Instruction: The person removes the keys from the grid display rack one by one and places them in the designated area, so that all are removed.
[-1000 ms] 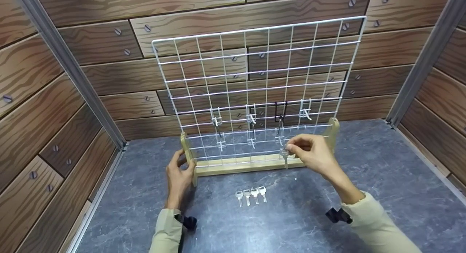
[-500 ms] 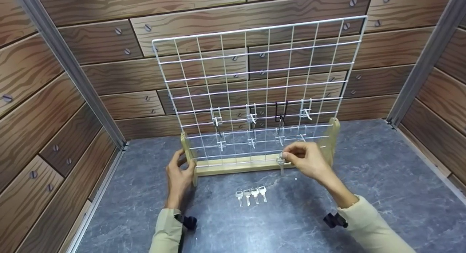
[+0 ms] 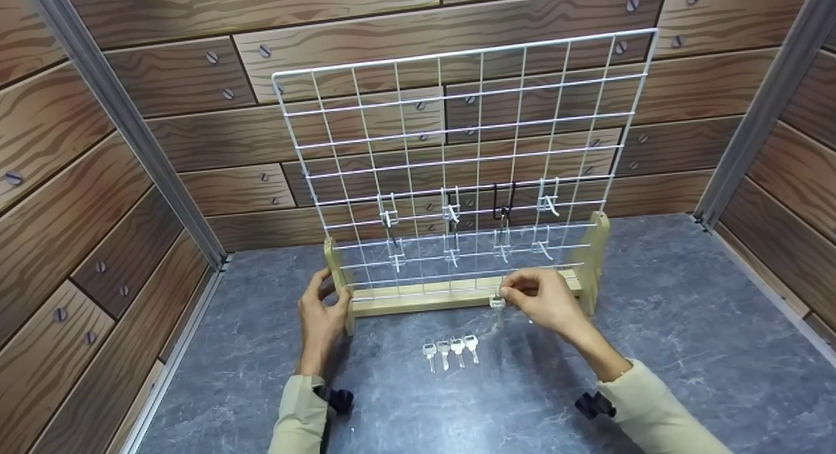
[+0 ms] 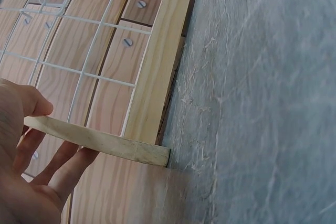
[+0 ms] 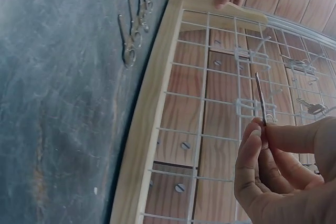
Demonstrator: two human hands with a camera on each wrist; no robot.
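plank walls (image 3: 366,23), probably printed | metal corner posts (image 3: 119,108) | marbled blue-grey surface (image 3: 509,415), light glare (image 3: 444,398)

The right hand (image 3: 545,302) and its pinched key (image 3: 498,303) have shifted lower and leftward, nearer the four laid-out keys (image 3: 458,344).

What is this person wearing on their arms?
The left sleeve and right sleeve are long and pale beige. The left wrist camera and right wrist camera are black and blocky. The left grip and right grip are bare.

Four keys (image 3: 458,346) lie open to reach from the front, with the wire grid (image 3: 479,127) barring passage behind.
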